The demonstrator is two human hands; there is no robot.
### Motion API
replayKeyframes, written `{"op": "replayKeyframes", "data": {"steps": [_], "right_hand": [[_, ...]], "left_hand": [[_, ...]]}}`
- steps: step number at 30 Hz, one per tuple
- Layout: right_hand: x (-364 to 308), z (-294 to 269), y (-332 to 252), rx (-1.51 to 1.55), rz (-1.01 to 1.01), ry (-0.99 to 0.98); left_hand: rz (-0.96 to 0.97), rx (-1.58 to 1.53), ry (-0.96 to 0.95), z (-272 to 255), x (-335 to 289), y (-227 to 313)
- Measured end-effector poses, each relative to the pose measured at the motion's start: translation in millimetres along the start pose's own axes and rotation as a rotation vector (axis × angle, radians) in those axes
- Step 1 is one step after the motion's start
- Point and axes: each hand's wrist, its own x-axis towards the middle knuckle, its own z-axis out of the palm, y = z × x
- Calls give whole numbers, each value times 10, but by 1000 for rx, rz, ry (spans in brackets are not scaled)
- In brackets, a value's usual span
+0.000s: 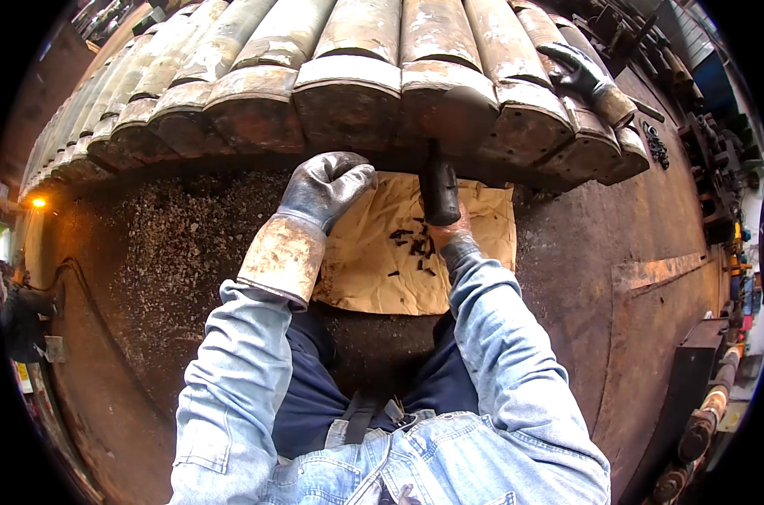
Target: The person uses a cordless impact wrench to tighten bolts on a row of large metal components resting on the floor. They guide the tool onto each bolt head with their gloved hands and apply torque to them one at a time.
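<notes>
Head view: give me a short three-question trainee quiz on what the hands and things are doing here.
1. True or false: the person's left hand wears a grey work glove.
2. What does the bare right hand grip? A) dark hammer-like tool B) paintbrush C) wrench
3. What do the small dark metal pieces lie on?

Key: 1 true. 2 A. 3 The crumpled brown paper sheet, below the row of rusty metal cylinders. A second gloved hand rests on the cylinders at upper right.
</notes>
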Motion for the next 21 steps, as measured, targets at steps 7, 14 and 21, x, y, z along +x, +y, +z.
{"op": "replayKeyframes", "data": {"steps": [7,14,21], "right_hand": [[-30,-24,3,414,219,147],[-72,280,-184,147,177,149],[-32,311,-155,458,191,186]], "left_hand": [[-32,55,-59,300,207,-319],[-71,20,-56,361,147,-259],[-105,11,-55,283,205,-306]]}}
